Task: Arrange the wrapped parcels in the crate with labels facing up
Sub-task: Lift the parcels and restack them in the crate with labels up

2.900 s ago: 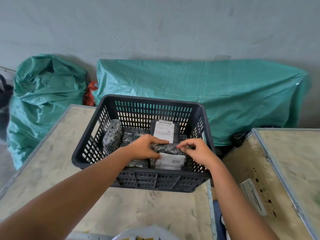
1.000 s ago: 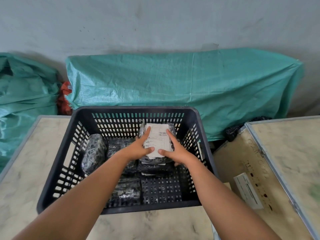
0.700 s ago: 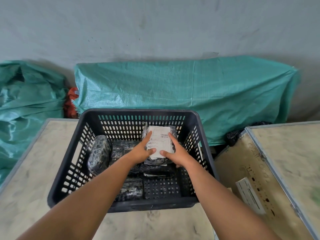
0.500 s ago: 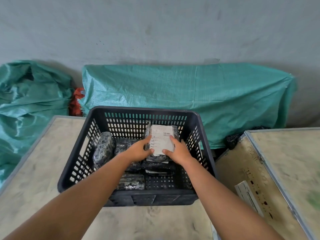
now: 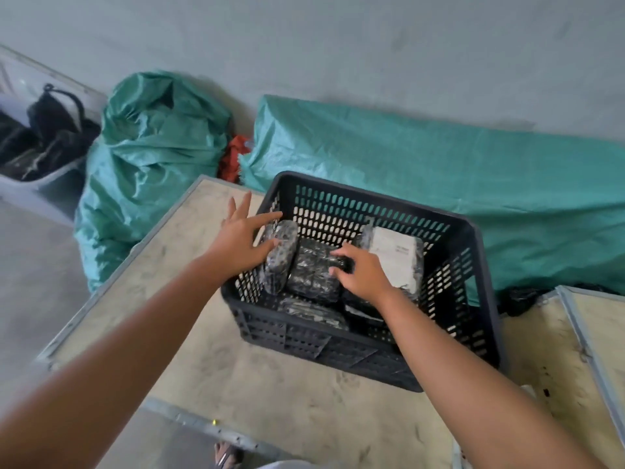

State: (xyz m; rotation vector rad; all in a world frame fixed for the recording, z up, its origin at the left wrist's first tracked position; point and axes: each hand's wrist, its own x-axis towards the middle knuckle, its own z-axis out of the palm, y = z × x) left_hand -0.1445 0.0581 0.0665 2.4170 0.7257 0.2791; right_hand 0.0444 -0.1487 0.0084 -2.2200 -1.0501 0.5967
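A black slotted crate (image 5: 473,299) stands on a pale table and holds several parcels wrapped in dark film. One parcel (image 5: 394,262) at the back right lies with its white label up. A narrow parcel (image 5: 280,258) stands on edge against the crate's left wall. My left hand (image 5: 241,238) reaches over that wall with fingers spread, thumb touching this parcel. A flat parcel (image 5: 313,275) lies in the middle, no label showing. My right hand (image 5: 362,274) rests on its right edge, fingers curled on it. More parcels lie lower at the front.
The table (image 5: 270,384) has a metal edge. A second table (image 5: 575,350) stands at the right across a narrow gap. Green woven sacks (image 5: 152,157) and a green tarp (image 5: 439,170) lie behind, against the wall. A grey bin (image 5: 37,170) with dark items sits far left.
Both hands left the labelled parcel, which now lies at the back right. They moved left, to the middle and left parcels. The view swung to the left.
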